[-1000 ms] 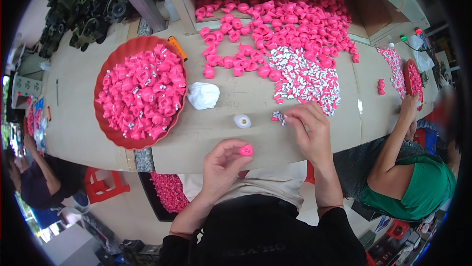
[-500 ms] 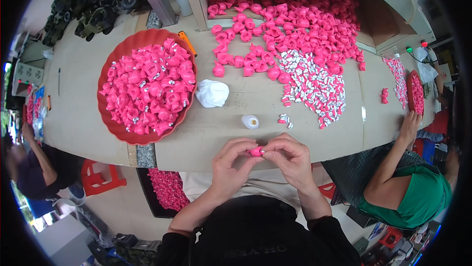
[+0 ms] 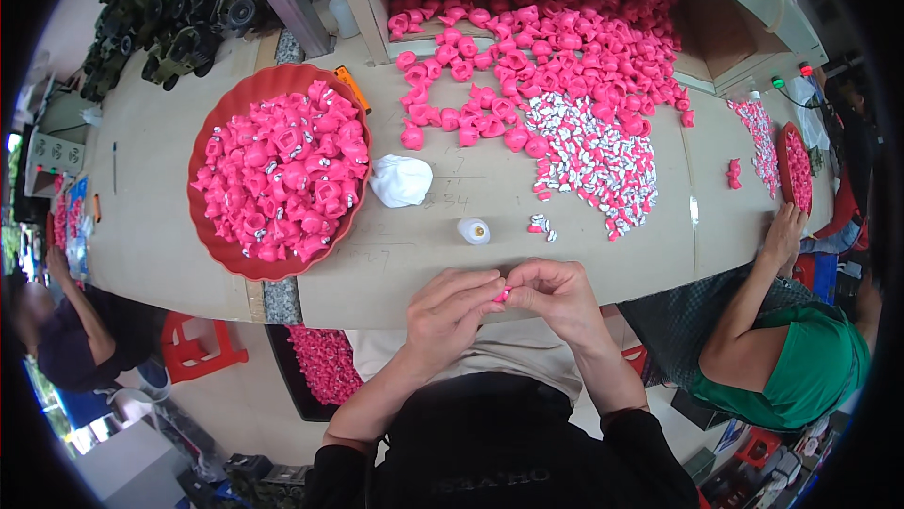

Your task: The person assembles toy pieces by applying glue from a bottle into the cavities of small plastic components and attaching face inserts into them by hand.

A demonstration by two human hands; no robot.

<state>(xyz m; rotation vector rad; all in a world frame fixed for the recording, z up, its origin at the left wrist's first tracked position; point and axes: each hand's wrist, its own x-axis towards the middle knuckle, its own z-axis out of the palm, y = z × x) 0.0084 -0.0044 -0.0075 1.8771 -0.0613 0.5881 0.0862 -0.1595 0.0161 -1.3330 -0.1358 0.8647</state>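
Near the table's front edge, my left hand (image 3: 446,314) is closed around a small pink plastic piece (image 3: 503,294), mostly covered by the fingers. My right hand (image 3: 557,300) pinches the same piece at its right end, thumb against forefinger. Just beyond the hands stands a small white bottle (image 3: 474,231) with a brass-coloured tip. A few loose pink-and-white bits (image 3: 540,226) lie right of it. Farther back is a spread of small pink-and-white parts (image 3: 593,165), beside a large heap of hollow pink plastic shells (image 3: 565,57).
To the left is a scalloped red basin (image 3: 218,259) full of pink pieces, with a white cloth bundle (image 3: 402,180) and an orange cutter (image 3: 353,90) beside it. A black crate (image 3: 294,382) of pink parts sits below the table. A co-worker in green (image 3: 786,368) works at right, another at left.
My left fingers have closed further over the pink piece, so less of it shows. The right hand keeps its pinch beside them. The whole view has shifted slightly.
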